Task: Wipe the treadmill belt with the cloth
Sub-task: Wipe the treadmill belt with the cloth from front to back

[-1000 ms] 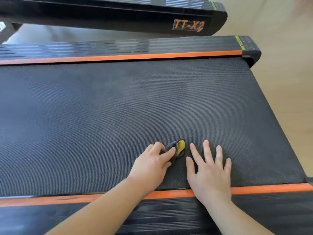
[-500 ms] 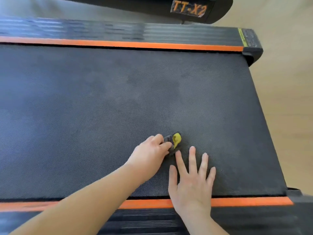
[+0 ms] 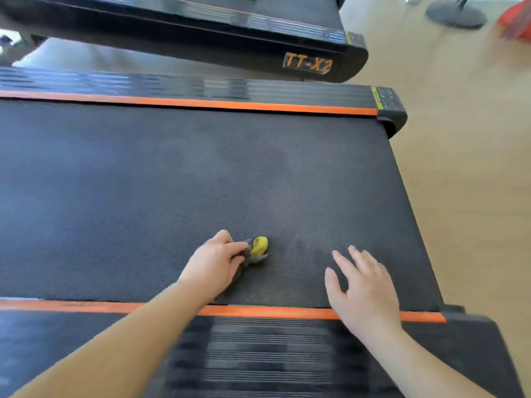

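A dark textured treadmill belt point(image 3: 172, 196) fills the middle of the view, edged by orange stripes. My left hand point(image 3: 214, 264) grips a small bunched grey and yellow cloth point(image 3: 257, 248) and holds it down on the belt near its front edge. Most of the cloth is hidden under my fingers. My right hand point(image 3: 363, 288) is to the right of the cloth, apart from it, fingers spread and straight, over the belt and the near orange stripe.
A ribbed black side rail point(image 3: 273, 357) lies nearest me. A second treadmill point(image 3: 307, 64) marked TT-X2 stands beyond the far rail. Wooden floor point(image 3: 465, 173) lies to the right, with a round stand base point(image 3: 457, 14) at the top right.
My right hand has moved to the right, away from the cloth it lay beside. My left hand still grips the cloth at about the same spot. The camera has tilted up.
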Tool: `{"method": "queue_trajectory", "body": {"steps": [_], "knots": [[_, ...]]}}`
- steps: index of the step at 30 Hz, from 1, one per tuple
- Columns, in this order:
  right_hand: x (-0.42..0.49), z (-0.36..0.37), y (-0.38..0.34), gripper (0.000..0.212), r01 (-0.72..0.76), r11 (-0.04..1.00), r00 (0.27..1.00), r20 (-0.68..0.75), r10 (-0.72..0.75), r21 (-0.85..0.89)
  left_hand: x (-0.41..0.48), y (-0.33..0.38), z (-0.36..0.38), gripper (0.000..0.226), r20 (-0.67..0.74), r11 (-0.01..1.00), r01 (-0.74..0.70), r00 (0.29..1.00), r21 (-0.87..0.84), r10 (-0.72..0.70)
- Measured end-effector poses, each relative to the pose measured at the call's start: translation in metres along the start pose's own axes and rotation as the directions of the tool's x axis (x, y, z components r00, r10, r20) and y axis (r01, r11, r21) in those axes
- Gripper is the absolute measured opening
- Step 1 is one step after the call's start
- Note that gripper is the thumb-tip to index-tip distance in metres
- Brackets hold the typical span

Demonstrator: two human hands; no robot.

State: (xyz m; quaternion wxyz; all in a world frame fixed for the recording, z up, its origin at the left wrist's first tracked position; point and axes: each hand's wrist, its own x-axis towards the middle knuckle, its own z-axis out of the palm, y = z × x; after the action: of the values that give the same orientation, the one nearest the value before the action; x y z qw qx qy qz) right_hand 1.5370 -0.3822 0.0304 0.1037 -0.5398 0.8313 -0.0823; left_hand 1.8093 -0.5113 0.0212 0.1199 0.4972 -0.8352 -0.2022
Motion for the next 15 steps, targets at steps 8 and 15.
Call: {"method": "queue_trajectory", "body": {"steps": [8,15], "knots": [[-0.031,0.018,0.034,0.062,-0.063,0.997,0.998,-0.018,0.062,-0.051,-0.024,0.056,0.015,0.02,0.066,0.996,0.022,0.998,-0.084,-0.016],[-0.028,0.022,0.037,0.06,-0.072,0.995,0.995,-0.071,0.067,-0.07,0.025,0.041,0.015,0.028,-0.144,0.897,0.442,0.888,0.002,-0.437]]}}
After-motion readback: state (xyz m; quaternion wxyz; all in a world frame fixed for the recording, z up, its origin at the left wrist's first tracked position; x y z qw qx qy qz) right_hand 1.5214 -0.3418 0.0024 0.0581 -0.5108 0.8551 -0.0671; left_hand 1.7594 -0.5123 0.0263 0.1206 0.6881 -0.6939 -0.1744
